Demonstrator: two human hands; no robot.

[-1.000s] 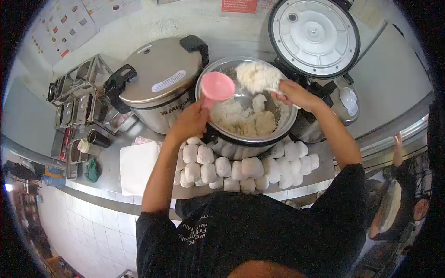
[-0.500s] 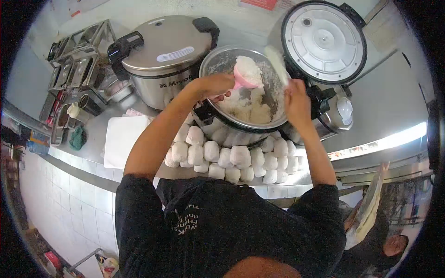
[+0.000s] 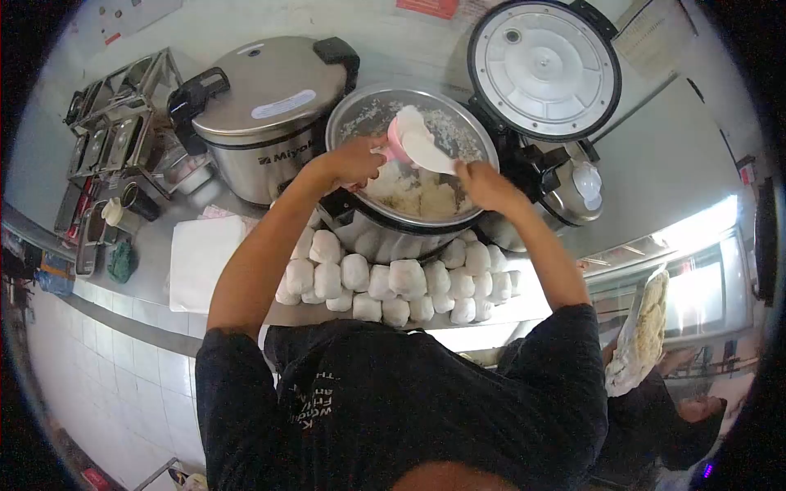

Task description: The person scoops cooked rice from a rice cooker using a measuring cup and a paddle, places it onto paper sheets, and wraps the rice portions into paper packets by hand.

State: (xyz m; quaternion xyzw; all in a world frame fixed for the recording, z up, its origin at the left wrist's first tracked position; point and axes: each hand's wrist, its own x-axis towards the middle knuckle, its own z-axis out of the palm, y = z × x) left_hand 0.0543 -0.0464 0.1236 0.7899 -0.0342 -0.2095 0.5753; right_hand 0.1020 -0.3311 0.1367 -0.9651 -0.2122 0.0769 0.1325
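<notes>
My left hand [image 3: 358, 161] is wrapped round the handle of a pink scoop [image 3: 396, 141], tilted over the open cooker pot [image 3: 344, 114]. White rice [image 3: 412, 120] shows at the scoop's mouth. In my right hand [image 3: 483, 184] is a white paddle [image 3: 427, 153], its flat blade against the scoop's open side. Below them, a mass of rice [image 3: 422, 199] lies in the pot, with loose grains on the inner wall. Several white wrapped bundles [image 3: 407, 279] are piled on the counter between the pot and my body.
A closed steel cooker [image 3: 270, 98] stands left of the pot. The open lid [image 3: 544, 61] is behind it at right. White paper sheets [image 3: 205, 262] lie at left, near metal containers [image 3: 124, 143]. At lower right, another person [image 3: 655, 417] is beside a filled clear bag [image 3: 643, 335].
The paddle has come from the pot's right side, where it was raised, to the scoop. The scoop has turned upward and holds rice, having been empty in the oldest frame.
</notes>
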